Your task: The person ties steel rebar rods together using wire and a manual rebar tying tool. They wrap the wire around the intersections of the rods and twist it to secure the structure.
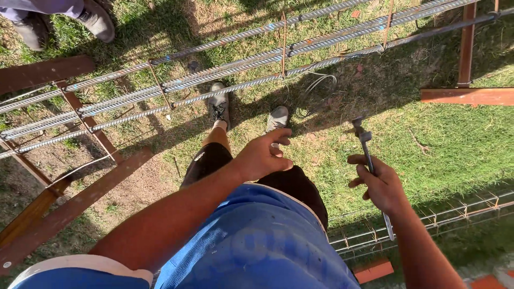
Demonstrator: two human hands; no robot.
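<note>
- Gripping a metal tying tool (369,155) in my right hand (381,186), fingers wrapped round its shaft — the hooked end points up and away over the grass (455,139).
- My left hand (262,156) hangs in the air, holding nothing, fingers loosely curled — above my shoes (219,104).
- The rebar cage (225,75) lies across rusty trestles (69,208) just beyond my feet, well apart from both hands.
- Another person's shoes (96,20) stand at the top left.
</note>
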